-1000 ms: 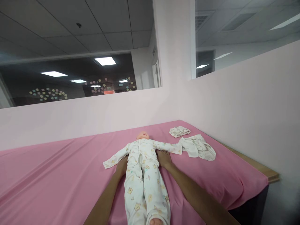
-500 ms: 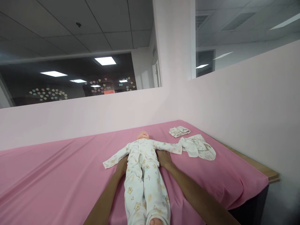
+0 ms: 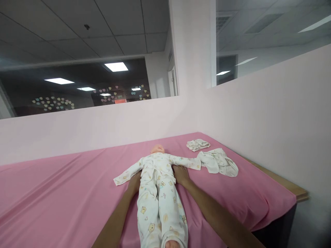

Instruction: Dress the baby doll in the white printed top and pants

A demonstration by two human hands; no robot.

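Note:
A baby doll (image 3: 158, 148) lies on its back, dressed in a white patterned top (image 3: 156, 162) and matching trousers (image 3: 148, 213). Its sleeves are spread out to both sides, and a bare foot (image 3: 172, 244) shows at one trouser cuff. Against the doll's left-hand side in the picture rests my left hand (image 3: 134, 182), its fingers mostly hidden by the top and sleeve. On the other side my right hand (image 3: 181, 174) touches the waist just below the sleeve. Some of its fingers show, lying flat on the pink sheet, while the inner part of the hand is covered.
A folded patterned cloth (image 3: 198, 144) lies near the far corner. Beside the right sleeve's cuff is a second, loosely bundled white garment (image 3: 218, 162). The pink sheet (image 3: 64, 193) covers the table, whose wooden edge (image 3: 281, 182) shows at right. Walls with windows stand behind and right.

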